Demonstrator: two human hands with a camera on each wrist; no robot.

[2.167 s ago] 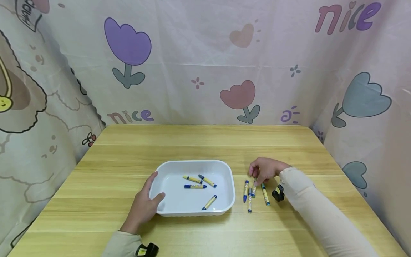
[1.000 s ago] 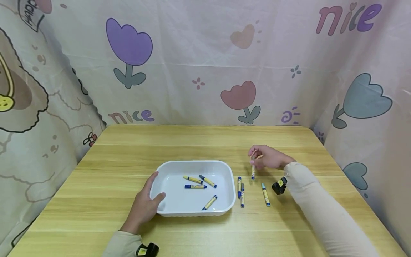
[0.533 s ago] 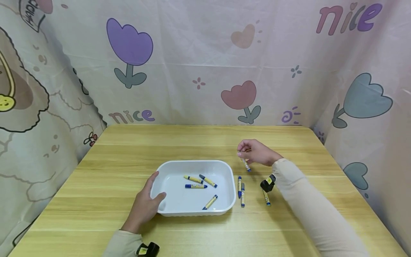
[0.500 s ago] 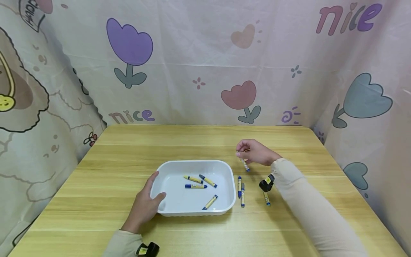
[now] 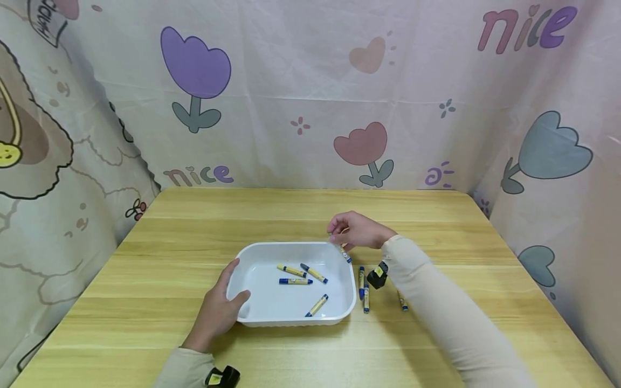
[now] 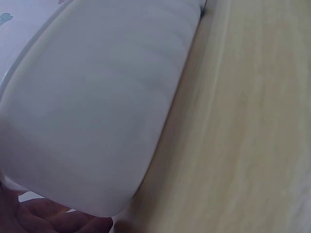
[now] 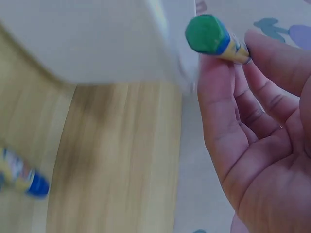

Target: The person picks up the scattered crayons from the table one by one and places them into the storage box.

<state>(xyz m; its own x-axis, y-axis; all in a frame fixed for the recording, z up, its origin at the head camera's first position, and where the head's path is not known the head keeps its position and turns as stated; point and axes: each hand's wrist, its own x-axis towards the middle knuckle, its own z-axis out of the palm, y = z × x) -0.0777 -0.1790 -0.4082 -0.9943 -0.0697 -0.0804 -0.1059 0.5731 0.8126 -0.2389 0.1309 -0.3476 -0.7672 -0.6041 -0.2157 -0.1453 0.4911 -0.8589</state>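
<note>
My left hand (image 5: pixel 215 312) holds the white plastic tray (image 5: pixel 264 304) at its left end, thumb over the rim and fingers against the outside; the left wrist view shows fingers (image 6: pixel 73 221) at the tray's underside. Several yellow-wrapped crayons lie inside, among them a blue one (image 5: pixel 296 281) and one near the front wall (image 5: pixel 317 305). At the tray's back right corner, my right hand (image 5: pixel 361 230) pinches a crayon (image 5: pixel 345 255) between thumb and fingers. In the right wrist view this crayon (image 7: pixel 206 35) shows a green end.
Right of the tray, two crayons (image 5: pixel 361 280) lie side by side on the wooden table (image 5: pixel 271 353). Another crayon (image 5: pixel 403 303) is partly hidden by the right sleeve (image 5: pixel 436 291). Printed curtains (image 5: pixel 291 64) stand behind the table and along its sides.
My right hand has picked up a crayon from the table and carried it up and left to the tray's back right corner. Two loose crayons have shifted slightly left. My left hand stays put.
</note>
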